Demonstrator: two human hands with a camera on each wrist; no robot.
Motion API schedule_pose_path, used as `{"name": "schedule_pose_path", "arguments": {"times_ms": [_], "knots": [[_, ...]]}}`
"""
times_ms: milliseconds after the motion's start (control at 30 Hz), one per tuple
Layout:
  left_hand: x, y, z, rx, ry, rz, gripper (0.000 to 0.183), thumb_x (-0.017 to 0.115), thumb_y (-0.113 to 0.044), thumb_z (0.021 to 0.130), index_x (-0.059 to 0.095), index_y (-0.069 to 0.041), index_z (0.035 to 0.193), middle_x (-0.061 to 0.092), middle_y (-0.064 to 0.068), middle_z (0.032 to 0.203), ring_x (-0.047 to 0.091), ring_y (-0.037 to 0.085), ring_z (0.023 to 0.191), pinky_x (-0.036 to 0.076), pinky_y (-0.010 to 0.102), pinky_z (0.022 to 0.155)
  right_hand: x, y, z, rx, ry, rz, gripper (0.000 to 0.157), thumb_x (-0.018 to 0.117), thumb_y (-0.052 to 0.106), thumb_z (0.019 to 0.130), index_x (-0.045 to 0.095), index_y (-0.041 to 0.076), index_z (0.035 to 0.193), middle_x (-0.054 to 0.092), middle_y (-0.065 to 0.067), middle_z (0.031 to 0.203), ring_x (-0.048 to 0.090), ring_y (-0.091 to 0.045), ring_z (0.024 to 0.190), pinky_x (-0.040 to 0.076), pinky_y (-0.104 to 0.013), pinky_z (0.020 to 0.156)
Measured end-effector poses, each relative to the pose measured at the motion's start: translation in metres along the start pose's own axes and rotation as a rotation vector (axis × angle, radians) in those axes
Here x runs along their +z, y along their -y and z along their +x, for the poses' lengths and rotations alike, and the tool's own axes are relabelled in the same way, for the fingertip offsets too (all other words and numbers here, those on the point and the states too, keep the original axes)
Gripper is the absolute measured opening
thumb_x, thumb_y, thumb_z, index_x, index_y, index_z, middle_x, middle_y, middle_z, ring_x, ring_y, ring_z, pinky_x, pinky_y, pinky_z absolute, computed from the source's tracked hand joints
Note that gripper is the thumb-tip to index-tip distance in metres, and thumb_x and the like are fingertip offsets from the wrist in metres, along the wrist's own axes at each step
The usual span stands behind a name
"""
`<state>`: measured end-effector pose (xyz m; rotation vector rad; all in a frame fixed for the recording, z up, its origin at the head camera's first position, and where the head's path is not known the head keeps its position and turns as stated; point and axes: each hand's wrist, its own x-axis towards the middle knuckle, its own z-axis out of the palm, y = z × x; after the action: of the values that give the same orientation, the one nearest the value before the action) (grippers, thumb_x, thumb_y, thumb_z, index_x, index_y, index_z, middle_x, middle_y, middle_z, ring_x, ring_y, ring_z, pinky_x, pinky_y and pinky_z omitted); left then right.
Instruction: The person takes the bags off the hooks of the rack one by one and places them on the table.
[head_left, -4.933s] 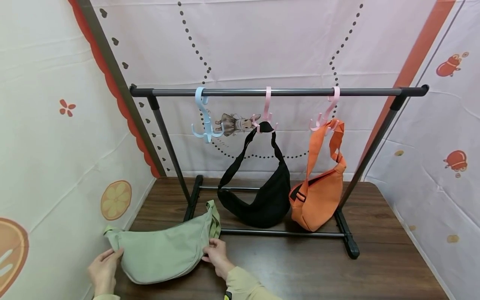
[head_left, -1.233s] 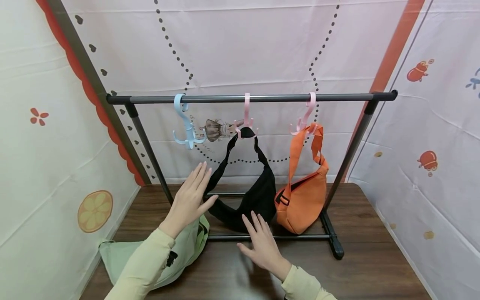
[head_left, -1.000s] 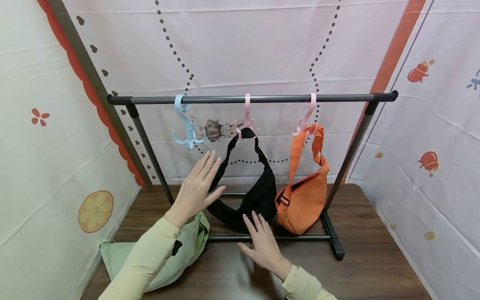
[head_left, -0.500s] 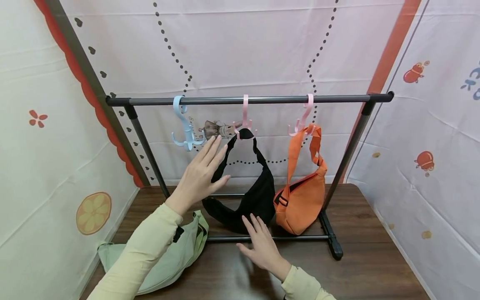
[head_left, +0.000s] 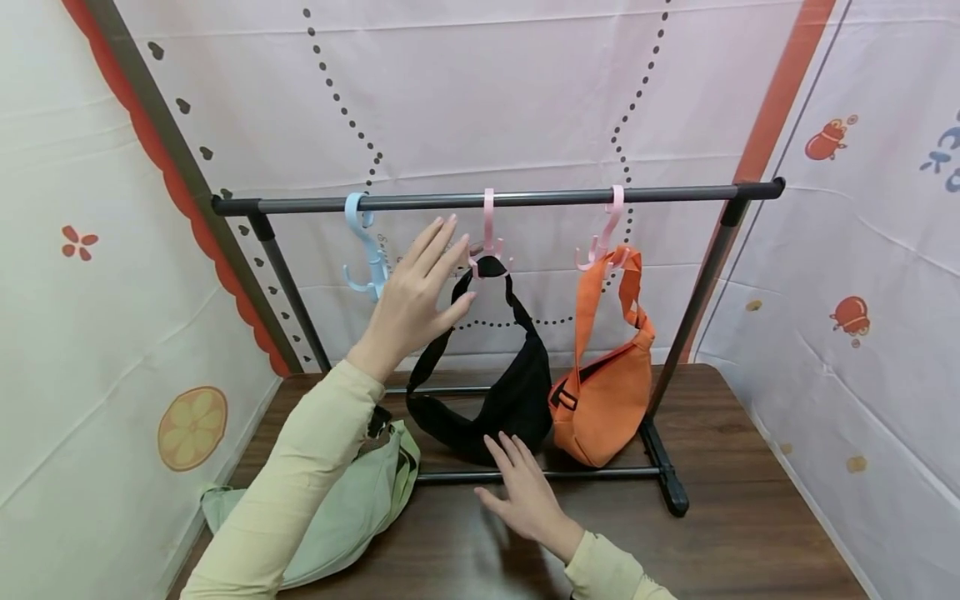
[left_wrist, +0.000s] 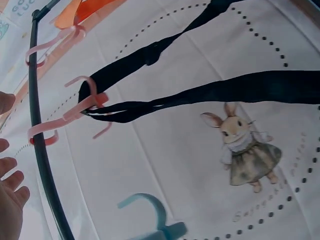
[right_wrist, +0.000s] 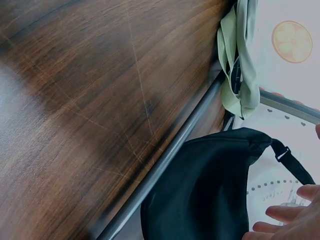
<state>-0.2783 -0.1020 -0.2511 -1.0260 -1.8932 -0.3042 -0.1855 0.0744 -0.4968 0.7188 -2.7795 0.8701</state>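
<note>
Currently, my left grip and right grip hold nothing, fingers extended.
The black bag hangs beyond both, its strap slanting up past my left, its body nearer my right.

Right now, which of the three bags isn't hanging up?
The green bag, lying on the table at the left; the black bag and orange bag each hang from a pink hook.

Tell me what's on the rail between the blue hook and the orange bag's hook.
One pink hook, with the black bag slung from it. The head view shows this.
</note>
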Motion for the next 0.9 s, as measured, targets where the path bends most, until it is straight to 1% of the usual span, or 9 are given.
{"name": "schedule_pose_path", "arguments": {"times_ms": [133,267,367,433,500,567,700,900], "knots": [[0.005,0.004,0.019,0.003,-0.003,0.025,0.057,0.069,-0.016,0.078,0.048,0.006,0.126,0.042,0.023,0.134,0.036,0.034,0.126,0.022,0.035,0.11,-0.001,-0.001,-0.002,0.008,-0.004,0.001,0.067,0.057,0.043,0.086,0.032,0.014,0.141,0.033,-0.017,0.142,0.028,-0.038,0.129,0.031,-0.053,0.101],[0.01,0.009,0.039,0.007,-0.015,0.064,0.055,0.069,-0.015,0.078,0.049,0.004,0.125,0.046,0.021,0.131,0.041,0.034,0.122,0.021,0.032,0.11,0.002,-0.004,-0.004,-0.006,-0.016,-0.003,0.065,0.057,0.043,0.086,0.035,0.012,0.139,0.034,-0.018,0.14,0.03,-0.039,0.128,0.033,-0.053,0.099],[0.013,0.01,0.053,0.015,-0.037,0.058,0.044,0.066,-0.012,0.08,0.055,0.003,0.12,0.054,0.018,0.123,0.048,0.03,0.114,0.031,0.031,0.105,0.004,-0.005,-0.006,-0.01,-0.014,-0.011,0.064,0.057,0.044,0.086,0.038,0.011,0.137,0.036,-0.018,0.14,0.031,-0.038,0.127,0.035,-0.052,0.098],[0.014,0.01,0.06,0.018,-0.046,0.047,0.036,0.063,-0.009,0.081,0.059,0.002,0.115,0.058,0.015,0.116,0.051,0.028,0.108,0.039,0.031,0.099,0.005,-0.005,-0.007,-0.006,-0.014,-0.006,0.063,0.058,0.043,0.086,0.039,0.011,0.136,0.036,-0.017,0.139,0.032,-0.038,0.127,0.035,-0.052,0.098],[0.014,0.009,0.066,0.01,-0.041,0.03,0.03,0.061,-0.005,0.081,0.062,0.001,0.11,0.059,0.014,0.112,0.053,0.027,0.104,0.043,0.03,0.092,0.006,-0.006,-0.008,-0.002,-0.013,-0.004,0.062,0.057,0.043,0.086,0.04,0.011,0.136,0.036,-0.017,0.139,0.032,-0.037,0.127,0.037,-0.051,0.097],[0.015,0.008,0.071,-0.009,-0.024,0.021,0.027,0.059,-0.002,0.08,0.062,0.001,0.107,0.059,0.014,0.111,0.054,0.027,0.104,0.045,0.03,0.09,0.006,-0.006,-0.009,0.0,-0.015,0.001,0.062,0.058,0.043,0.086,0.04,0.011,0.136,0.036,-0.016,0.139,0.032,-0.037,0.127,0.037,-0.051,0.097],[0.014,0.008,0.077,-0.054,0.017,0.006,0.028,0.059,-0.002,0.08,0.062,0.003,0.108,0.058,0.016,0.116,0.052,0.028,0.11,0.042,0.029,0.095,0.007,-0.006,-0.01,0.005,-0.014,0.01,0.061,0.058,0.042,0.086,0.04,0.013,0.136,0.035,-0.017,0.14,0.032,-0.037,0.127,0.038,-0.05,0.096],[0.012,0.012,0.078,-0.095,0.054,-0.009,0.028,0.06,-0.001,0.079,0.062,0.004,0.107,0.058,0.016,0.116,0.051,0.028,0.112,0.038,0.027,0.099,0.009,-0.006,-0.012,0.02,0.018,0.046,0.059,0.058,0.04,0.087,0.04,0.012,0.135,0.034,-0.016,0.14,0.031,-0.036,0.127,0.038,-0.052,0.095]]}}
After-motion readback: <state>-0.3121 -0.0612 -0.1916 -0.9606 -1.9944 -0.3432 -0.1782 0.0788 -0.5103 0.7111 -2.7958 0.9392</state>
